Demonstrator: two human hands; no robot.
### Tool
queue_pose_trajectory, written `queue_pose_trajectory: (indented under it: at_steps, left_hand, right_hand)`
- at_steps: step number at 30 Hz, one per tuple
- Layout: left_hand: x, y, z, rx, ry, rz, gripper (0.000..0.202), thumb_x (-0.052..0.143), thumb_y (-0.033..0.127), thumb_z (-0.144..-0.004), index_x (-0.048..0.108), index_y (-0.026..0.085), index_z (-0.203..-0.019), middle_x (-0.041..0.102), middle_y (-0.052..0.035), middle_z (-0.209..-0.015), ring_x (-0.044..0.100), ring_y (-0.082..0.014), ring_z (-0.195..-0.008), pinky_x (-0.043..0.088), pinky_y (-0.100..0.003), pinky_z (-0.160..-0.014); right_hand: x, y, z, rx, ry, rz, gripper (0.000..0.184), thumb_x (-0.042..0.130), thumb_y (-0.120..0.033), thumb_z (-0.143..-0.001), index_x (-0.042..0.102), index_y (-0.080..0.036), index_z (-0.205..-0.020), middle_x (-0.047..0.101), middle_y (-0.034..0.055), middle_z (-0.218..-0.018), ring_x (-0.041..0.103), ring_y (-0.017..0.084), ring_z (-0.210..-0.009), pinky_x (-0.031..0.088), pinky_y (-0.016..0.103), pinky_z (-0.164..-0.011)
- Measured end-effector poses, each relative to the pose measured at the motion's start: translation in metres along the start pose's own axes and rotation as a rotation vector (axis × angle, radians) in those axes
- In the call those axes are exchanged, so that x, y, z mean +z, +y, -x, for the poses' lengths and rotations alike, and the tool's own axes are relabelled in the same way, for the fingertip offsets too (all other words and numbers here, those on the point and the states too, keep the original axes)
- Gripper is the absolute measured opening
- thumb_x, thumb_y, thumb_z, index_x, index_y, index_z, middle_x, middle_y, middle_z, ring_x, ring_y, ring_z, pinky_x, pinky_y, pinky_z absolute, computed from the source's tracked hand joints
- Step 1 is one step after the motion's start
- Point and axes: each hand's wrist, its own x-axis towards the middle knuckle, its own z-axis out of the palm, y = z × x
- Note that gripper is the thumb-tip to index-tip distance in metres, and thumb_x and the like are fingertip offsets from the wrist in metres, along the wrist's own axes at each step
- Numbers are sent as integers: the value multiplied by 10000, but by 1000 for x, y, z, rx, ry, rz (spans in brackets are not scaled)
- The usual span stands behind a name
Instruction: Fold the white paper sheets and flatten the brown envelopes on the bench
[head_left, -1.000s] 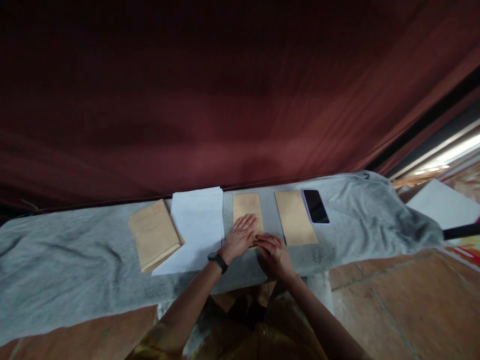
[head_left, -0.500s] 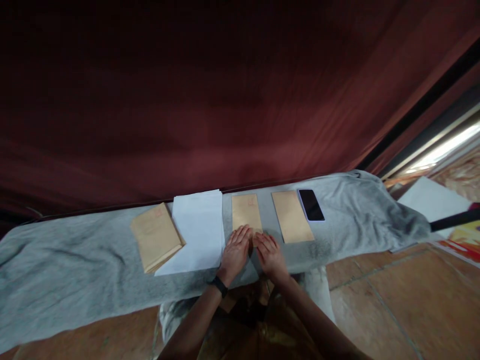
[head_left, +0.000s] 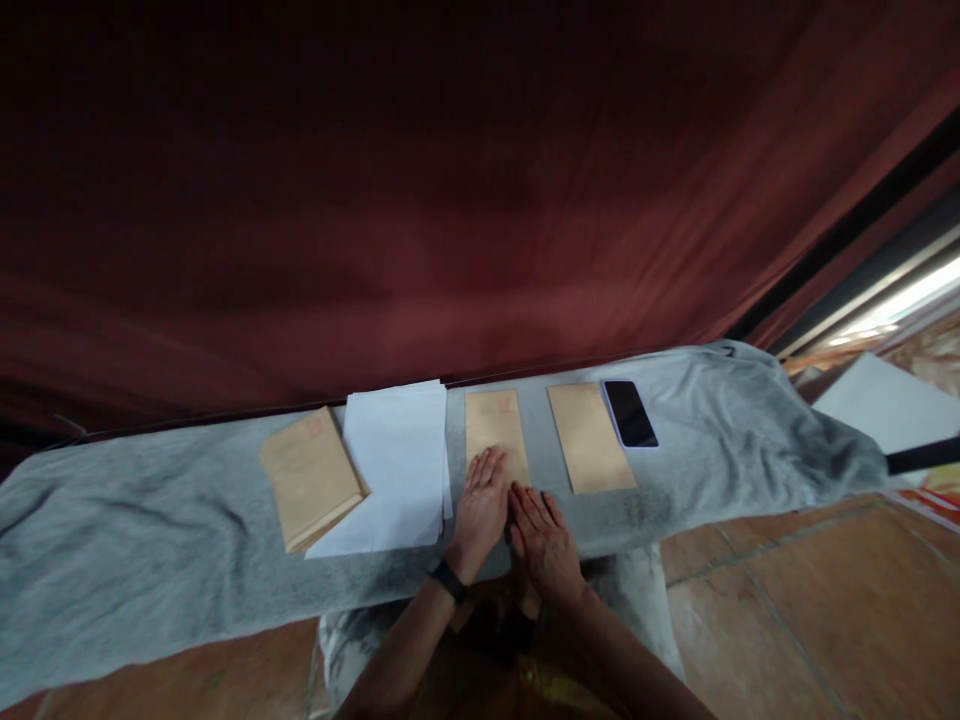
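My left hand (head_left: 481,505) lies flat, fingers stretched out, on the near end of a brown envelope (head_left: 493,425) in the middle of the grey cloth (head_left: 150,540). My right hand (head_left: 545,545) rests open beside it, fingers flat on the cloth at the envelope's near right corner. A black watch sits on my left wrist. A second brown envelope (head_left: 589,437) lies just to the right. A stack of white paper (head_left: 396,460) and a pile of brown envelopes (head_left: 310,477) lie to the left.
A black phone (head_left: 631,413) lies at the far right of the row. A dark red curtain (head_left: 450,200) hangs behind the cloth-covered surface. White sheets (head_left: 889,405) and a tiled floor (head_left: 810,610) are at the right.
Both hands slid back toward me along the middle envelope over the second, then my left hand moved slightly forward onto it again. My right hand went from curled to flat.
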Motion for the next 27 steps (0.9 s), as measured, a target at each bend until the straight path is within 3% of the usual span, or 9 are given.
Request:
queue_pose_trajectory:
  at_steps: [4, 7, 11, 16, 20, 23, 27]
  left_hand:
    - [9, 12, -42, 80, -84, 17, 538, 336, 334, -1022, 361, 170, -1534, 381, -90, -1607, 261, -238, -1519, 256, -491, -1251]
    - [14, 7, -67, 56, -104, -2, 561, 349, 403, -1022, 354, 191, -1541, 361, -70, -1618, 232, -231, -1530, 206, -486, -1265]
    - [17, -11, -92, 46, -71, -18, 558, 349, 396, -1018, 352, 211, -1545, 358, -50, -1621, 222, -221, -1533, 168, -480, -1270]
    - [14, -24, -110, 3, -38, 8, 544, 346, 361, -1018, 362, 210, -1541, 363, -67, -1616, 231, -250, -1529, 171, -516, -1260]
    - [6, -20, -87, 0, -109, 26, 523, 318, 327, -1034, 380, 154, -1523, 338, -101, -1627, 228, -269, -1528, 186, -512, -1260]
    - [-3, -11, -43, 45, -142, 37, 499, 273, 331, -1056, 388, 190, -1520, 342, -67, -1629, 226, -240, -1530, 207, -489, -1263]
    - [-11, -1, 18, 112, -125, -10, 556, 320, 402, -1048, 281, 223, -1573, 316, -61, -1640, 228, -224, -1531, 222, -487, -1260]
  right_hand:
    - [1, 1, 1, 4, -22, -31, 365, 457, -221, -1009, 621, -204, -1334, 634, 72, -1386, 509, 230, -1361, 293, 469, -1212]
    - [0, 0, 0, 21, -19, -21, 402, 446, -216, -1008, 578, -199, -1387, 600, 70, -1428, 494, 224, -1374, 300, 455, -1205]
    - [-3, -1, -2, 11, -22, -11, 480, 440, -220, -1010, 468, -213, -1489, 536, 59, -1492, 479, 221, -1388, 294, 442, -1205]
    - [-6, -1, -2, 10, -36, -2, 508, 466, -214, -994, 459, -269, -1499, 523, 52, -1504, 488, 238, -1380, 314, 456, -1183]
    - [-5, -1, -2, 11, -30, -7, 511, 475, -214, -989, 460, -278, -1495, 525, 49, -1502, 491, 239, -1376, 323, 456, -1174]
    - [-1, -1, 0, 8, -13, -8, 487, 479, -211, -984, 497, -247, -1469, 542, 70, -1486, 501, 245, -1366, 311, 465, -1187]
    - [4, 1, 3, -24, -3, 5, 494, 471, -178, -973, 507, -227, -1463, 536, 87, -1490, 481, 255, -1384, 294, 478, -1200]
